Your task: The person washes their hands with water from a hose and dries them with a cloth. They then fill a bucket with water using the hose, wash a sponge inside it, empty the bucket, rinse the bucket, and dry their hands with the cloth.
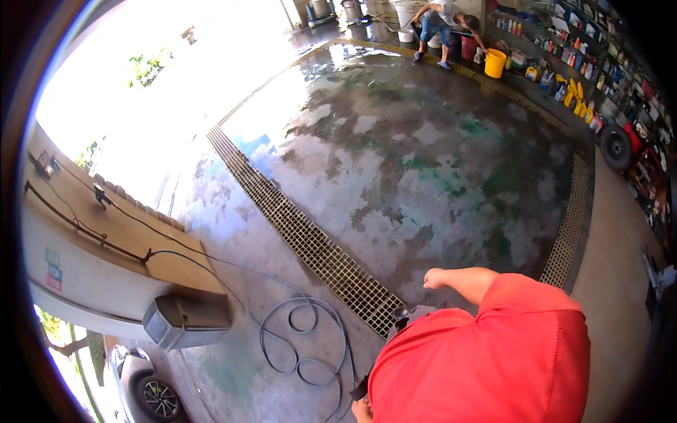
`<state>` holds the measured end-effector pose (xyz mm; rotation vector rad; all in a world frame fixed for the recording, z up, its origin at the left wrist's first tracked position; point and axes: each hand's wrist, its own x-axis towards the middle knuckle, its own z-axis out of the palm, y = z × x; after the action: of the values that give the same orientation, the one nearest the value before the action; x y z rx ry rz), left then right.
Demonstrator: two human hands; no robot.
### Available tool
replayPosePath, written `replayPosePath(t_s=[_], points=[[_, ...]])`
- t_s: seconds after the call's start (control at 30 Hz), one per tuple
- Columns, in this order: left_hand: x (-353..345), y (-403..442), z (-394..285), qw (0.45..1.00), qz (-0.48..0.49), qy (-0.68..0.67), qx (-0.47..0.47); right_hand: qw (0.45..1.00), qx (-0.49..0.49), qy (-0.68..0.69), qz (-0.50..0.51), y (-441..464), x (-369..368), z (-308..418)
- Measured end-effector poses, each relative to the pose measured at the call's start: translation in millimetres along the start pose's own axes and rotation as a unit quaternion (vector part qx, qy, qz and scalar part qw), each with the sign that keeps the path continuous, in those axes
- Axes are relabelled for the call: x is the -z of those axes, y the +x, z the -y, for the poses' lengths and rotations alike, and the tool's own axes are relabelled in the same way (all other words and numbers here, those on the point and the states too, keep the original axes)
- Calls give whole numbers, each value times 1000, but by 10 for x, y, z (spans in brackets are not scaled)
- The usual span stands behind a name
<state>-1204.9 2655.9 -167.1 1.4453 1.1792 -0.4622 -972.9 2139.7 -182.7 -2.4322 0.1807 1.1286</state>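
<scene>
Red sleeve [529,296]; right hand [434,278] curls closed near the grate [321,254]
Wet floor [395,190] spreads wide past its edge; left hand [362,410] shows partly, its grip unclear

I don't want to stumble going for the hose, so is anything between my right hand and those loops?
Between your right hand and the looped hose, the metal grate crosses, set into the floor. Nothing visible stands upright between them.
</scene>
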Motion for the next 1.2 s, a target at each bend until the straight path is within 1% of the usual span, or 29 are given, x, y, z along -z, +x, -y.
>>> replayPosePath(t_s=[0.03,0.07,0.2,0.27,0.3,0.37,0.4,0.47,0.57,0.63,0.7,0.87,0.93,1.03,1.13,1.2], points=[[-1,31,1,1000,0,0,-3,1000,16,3,-13,-6,13,38],[0,62,4,1000,3,-1,-3,999,-15,29,6,-16,27,70],[6,123,5,1000,9,-3,-14,998,-45,45,18,-20,-3,46],[9,133,6,1000,12,-3,-18,999,23,-24,-28,43,-95,-98],[18,138,8,1000,14,-3,-21,999,24,-24,-29,71,-121,-133],[25,141,24,1000,17,-3,-25,999,-17,-33,15,116,-177,-207],[10,151,25,999,20,-2,-27,999,-18,-35,15,99,-195,-234],[19,141,67,999,25,-4,-33,998,-40,-5,41,86,-229,-279],[27,106,135,998,36,-3,-45,999,-49,-2,18,-160,-176,-178],[52,58,188,997,45,-1,-59,998,-62,7,25,-301,-129,-87],[60,48,216,997,50,-2,-54,997,-74,15,30,-354,-113,-51],[33,158,320,995,82,-22,-50,998,-62,22,21,-386,-135,-59],[90,478,577,998,54,17,-13,998,-53,16,13,-385,-150,-73],[91,513,645,999,37,31,-19,998,-58,18,19,-415,-163,-59],[52,552,728,1000,22,-14,-2,997,-71,37,6,-449,-165,-75],[53,550,753,999,35,-19,3,996,-70,48,7,-462,-166,-82]])
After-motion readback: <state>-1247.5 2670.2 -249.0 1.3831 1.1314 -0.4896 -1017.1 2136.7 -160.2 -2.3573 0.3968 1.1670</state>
